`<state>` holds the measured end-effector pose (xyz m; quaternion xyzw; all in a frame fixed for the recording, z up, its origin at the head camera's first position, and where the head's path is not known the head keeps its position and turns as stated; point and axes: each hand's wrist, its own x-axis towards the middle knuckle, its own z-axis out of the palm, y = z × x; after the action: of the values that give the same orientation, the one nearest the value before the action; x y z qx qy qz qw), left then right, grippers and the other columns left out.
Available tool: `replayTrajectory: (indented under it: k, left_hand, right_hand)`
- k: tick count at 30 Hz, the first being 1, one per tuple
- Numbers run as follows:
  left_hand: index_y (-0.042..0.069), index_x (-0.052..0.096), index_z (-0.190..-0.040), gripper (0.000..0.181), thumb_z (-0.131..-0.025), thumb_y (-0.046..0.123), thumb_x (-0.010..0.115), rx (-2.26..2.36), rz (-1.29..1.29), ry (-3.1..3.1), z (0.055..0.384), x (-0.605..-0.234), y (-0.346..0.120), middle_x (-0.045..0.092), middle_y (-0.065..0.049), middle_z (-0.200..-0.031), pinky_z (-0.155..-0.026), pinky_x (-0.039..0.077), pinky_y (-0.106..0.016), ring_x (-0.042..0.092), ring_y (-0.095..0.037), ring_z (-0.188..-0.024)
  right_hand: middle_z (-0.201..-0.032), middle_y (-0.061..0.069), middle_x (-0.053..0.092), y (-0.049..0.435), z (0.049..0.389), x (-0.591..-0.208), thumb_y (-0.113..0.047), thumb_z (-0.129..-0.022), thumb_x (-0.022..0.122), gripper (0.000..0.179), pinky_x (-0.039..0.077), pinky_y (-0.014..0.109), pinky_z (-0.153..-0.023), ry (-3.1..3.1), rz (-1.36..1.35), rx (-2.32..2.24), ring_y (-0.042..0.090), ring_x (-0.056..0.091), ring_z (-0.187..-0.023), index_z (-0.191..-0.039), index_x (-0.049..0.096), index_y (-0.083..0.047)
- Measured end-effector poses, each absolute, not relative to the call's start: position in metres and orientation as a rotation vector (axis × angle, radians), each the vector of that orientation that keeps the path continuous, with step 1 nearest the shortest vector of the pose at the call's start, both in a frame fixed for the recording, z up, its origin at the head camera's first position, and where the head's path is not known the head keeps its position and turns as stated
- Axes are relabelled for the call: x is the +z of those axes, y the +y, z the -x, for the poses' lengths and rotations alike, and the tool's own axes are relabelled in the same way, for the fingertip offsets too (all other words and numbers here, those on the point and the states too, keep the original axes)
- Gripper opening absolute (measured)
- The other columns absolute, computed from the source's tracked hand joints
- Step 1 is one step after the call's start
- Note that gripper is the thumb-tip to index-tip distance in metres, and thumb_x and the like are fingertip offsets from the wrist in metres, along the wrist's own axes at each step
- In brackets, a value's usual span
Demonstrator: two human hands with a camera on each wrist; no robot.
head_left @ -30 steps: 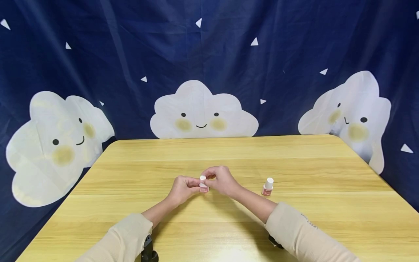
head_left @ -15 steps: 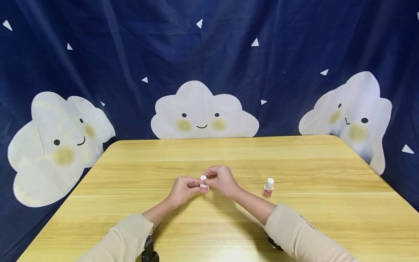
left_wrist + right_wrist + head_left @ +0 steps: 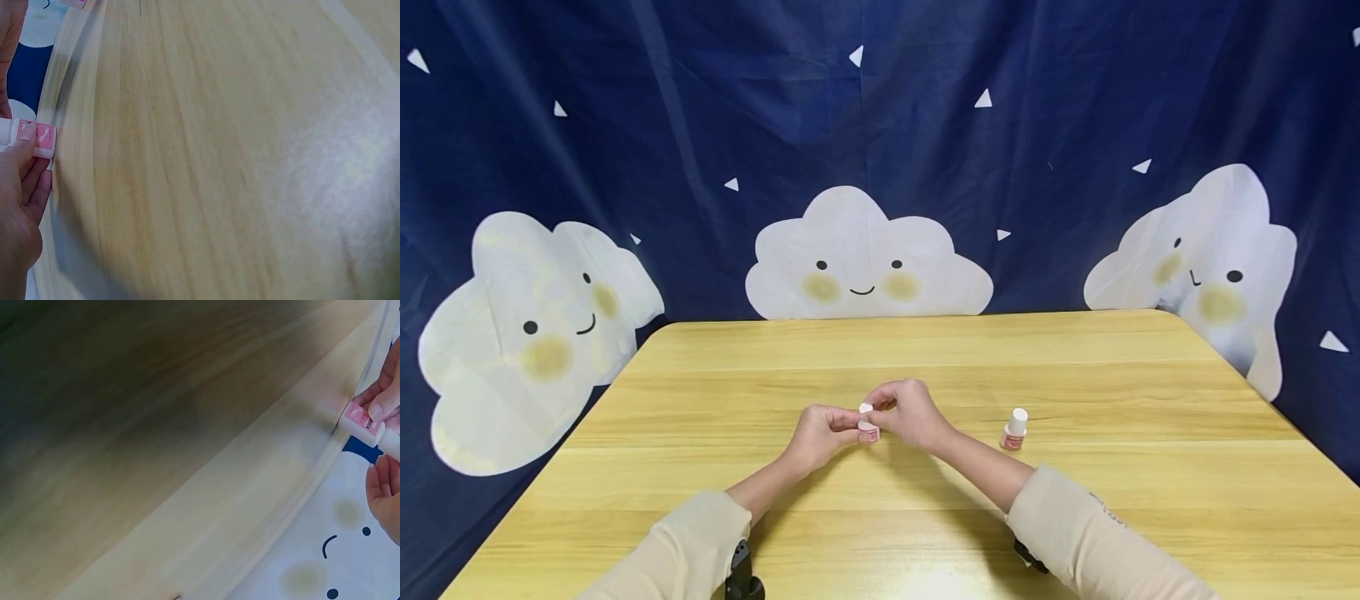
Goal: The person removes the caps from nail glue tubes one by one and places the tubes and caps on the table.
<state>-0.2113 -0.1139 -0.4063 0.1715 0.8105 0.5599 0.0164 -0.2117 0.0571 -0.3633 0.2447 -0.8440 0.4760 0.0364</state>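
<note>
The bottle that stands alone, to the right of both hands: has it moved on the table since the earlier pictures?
No. In the head view, the bottle shows no visible shift in any direction against the wood-grain lines of the table.

Left hand [image 3: 17, 209] pinches pink-labelled white bottle [image 3: 45, 140]; right hand [image 3: 8, 44] at upper left; wooden table [image 3: 187, 156], navy cloth [image 3: 25, 76] beyond.

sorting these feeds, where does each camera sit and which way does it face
Head: on the head, facing forward and down over the table to the curtain; sleeves, left hand and right hand show.
Left wrist: on that wrist, facing across the table; both hands show partly at the left edge.
Right wrist: on that wrist, facing across the table and curtain; both hands show partly at the right edge.
Both wrist views share the held bottle.
</note>
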Motion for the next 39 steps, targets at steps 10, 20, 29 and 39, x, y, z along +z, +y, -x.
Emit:
replayTrajectory:
  k: [10,20,29,39]
  left_hand:
    - [-0.006,0.071,-0.091,0.021,-0.074,0.006,0.075,1.739,-0.555,2.520,0.2116,-0.4080,-0.1131,0.070,-0.021,-0.087,-0.066,0.057,-0.021,0.071,-0.024,-0.079]
    - [-0.005,0.072,-0.092,0.022,-0.075,0.008,0.075,1.742,-0.588,2.513,0.2114,-0.4069,-0.1134,0.071,-0.020,-0.087,-0.067,0.057,-0.020,0.071,-0.024,-0.080]
    - [-0.006,0.071,-0.092,0.022,-0.075,0.007,0.074,1.744,-0.595,2.510,0.2108,-0.4060,-0.1134,0.071,-0.021,-0.087,-0.067,0.057,-0.021,0.070,-0.027,-0.081]
    - [-0.006,0.071,-0.092,0.022,-0.075,0.007,0.074,1.746,-0.603,2.508,0.2110,-0.4071,-0.1138,0.070,-0.021,-0.088,-0.067,0.057,-0.021,0.070,-0.027,-0.081]
  right_hand:
    - [-0.083,0.012,0.072,0.0599,0.2142,-0.3639,-0.001,-0.080,0.067,0.008,0.053,0.016,-0.068,-2.602,-0.841,1.449,0.015,0.065,-0.074,-0.086,0.071,0.002]
    - [-0.077,0.011,0.070,0.0566,0.2139,-0.3656,-0.001,-0.077,0.072,0.006,0.051,0.014,-0.062,-2.567,-0.736,1.496,0.008,0.059,-0.068,-0.081,0.070,0.002]
    - [-0.075,0.012,0.070,0.0560,0.2150,-0.3666,-0.001,-0.077,0.072,0.005,0.051,0.014,-0.058,-2.570,-0.728,1.510,0.005,0.058,-0.064,-0.080,0.070,0.003]
    - [-0.079,0.011,0.071,0.0564,0.2141,-0.3648,-0.002,-0.078,0.071,0.005,0.052,0.014,-0.061,-2.603,-0.739,1.477,0.006,0.059,-0.067,-0.082,0.071,0.002]
